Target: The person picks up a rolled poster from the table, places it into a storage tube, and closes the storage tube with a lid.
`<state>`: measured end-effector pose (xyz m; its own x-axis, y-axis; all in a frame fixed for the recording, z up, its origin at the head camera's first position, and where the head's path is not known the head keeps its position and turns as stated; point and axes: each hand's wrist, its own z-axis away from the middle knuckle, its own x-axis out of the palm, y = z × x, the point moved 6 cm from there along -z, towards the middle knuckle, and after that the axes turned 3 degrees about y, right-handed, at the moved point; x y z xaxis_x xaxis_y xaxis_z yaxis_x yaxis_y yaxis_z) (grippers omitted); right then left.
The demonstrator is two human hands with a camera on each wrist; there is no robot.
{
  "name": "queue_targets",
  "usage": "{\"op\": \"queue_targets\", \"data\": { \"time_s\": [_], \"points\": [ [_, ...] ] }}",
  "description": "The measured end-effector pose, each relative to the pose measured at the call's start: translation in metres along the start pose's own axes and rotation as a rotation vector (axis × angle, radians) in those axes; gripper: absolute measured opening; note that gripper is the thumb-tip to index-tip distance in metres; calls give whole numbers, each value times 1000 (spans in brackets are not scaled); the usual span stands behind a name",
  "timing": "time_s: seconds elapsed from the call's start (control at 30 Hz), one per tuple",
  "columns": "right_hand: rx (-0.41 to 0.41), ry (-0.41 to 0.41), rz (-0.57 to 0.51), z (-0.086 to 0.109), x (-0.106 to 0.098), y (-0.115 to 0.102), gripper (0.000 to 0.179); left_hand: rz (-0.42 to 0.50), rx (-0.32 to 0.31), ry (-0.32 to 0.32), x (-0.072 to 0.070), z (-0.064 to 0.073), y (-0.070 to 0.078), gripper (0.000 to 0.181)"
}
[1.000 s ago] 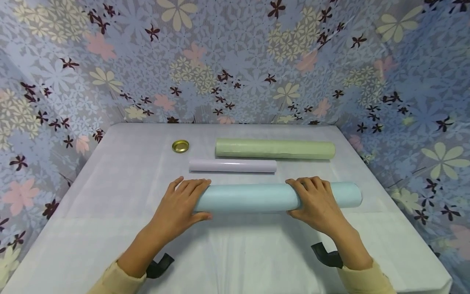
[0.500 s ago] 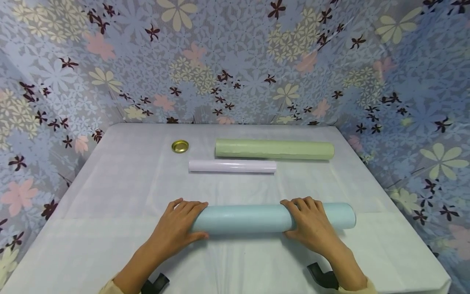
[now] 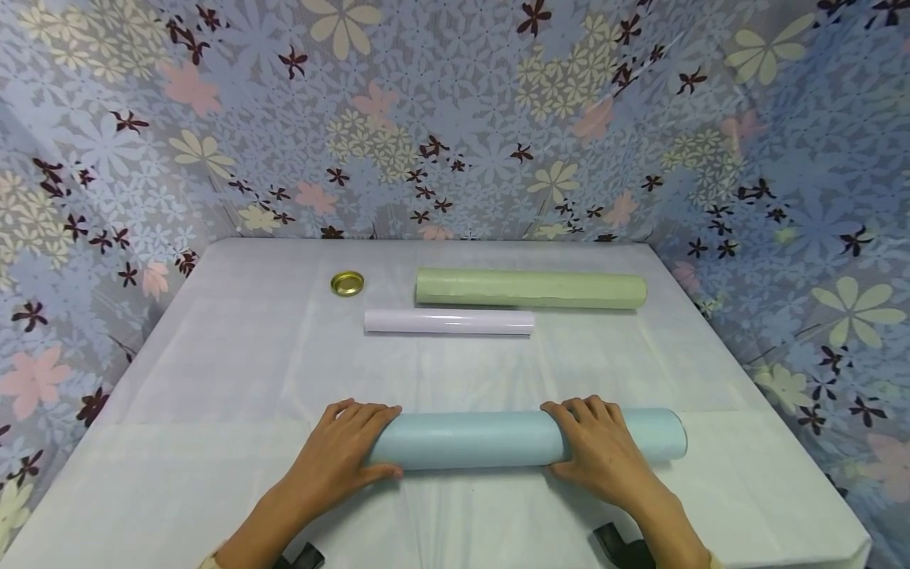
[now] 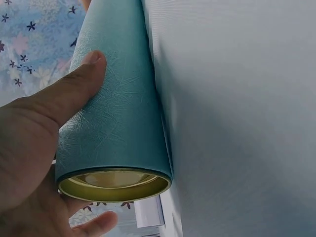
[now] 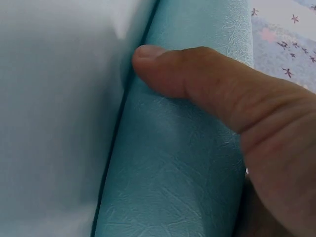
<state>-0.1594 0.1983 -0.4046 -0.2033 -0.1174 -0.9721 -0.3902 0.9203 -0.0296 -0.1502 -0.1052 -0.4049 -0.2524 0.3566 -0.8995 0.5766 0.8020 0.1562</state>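
A light blue cardboard tube [image 3: 469, 440] lies crosswise near the front of the white-covered table. My left hand [image 3: 334, 454] holds its left end, thumb on the near side and fingers over the top. Farther right along the tube, my right hand [image 3: 600, 454] grips it the same way, leaving the right end sticking out. The left wrist view shows the tube's crinkled surface and its round end with a gold metal rim [image 4: 116, 195]. In the right wrist view my thumb [image 5: 182, 74] presses on the tube's side, close to the cloth.
Behind the tube lies a thinner, glossy pale lilac roll [image 3: 449, 322]. A pale green tube [image 3: 529, 288] lies farther back. A round gold metal lid [image 3: 347, 284] sits at the back left. White cloth [image 3: 213, 379] covers the table, and a floral curtain [image 3: 455, 118] surrounds it.
Both hands have brought the blue tube towards the table's near edge and slightly left, away from the lilac roll. The lilac roll, green tube and lid have stayed put.
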Motion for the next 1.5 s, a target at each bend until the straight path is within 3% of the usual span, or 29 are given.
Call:
{"op": "queue_targets", "data": {
  "time_s": [0.63,0.97,1.23,1.5],
  "points": [
    [-16,10,20,4,-1,-3,80,46,-31,-21,2,3,1,77],
    [17,-60,-16,4,-2,-3,87,53,-39,-37,3,4,1,80],
    [19,-66,-57,5,-7,2,93,60,-40,-37,-1,2,1,81],
    [7,-83,-95,3,-21,5,89,45,-71,-72,-9,-2,0,80]
  ]
}}
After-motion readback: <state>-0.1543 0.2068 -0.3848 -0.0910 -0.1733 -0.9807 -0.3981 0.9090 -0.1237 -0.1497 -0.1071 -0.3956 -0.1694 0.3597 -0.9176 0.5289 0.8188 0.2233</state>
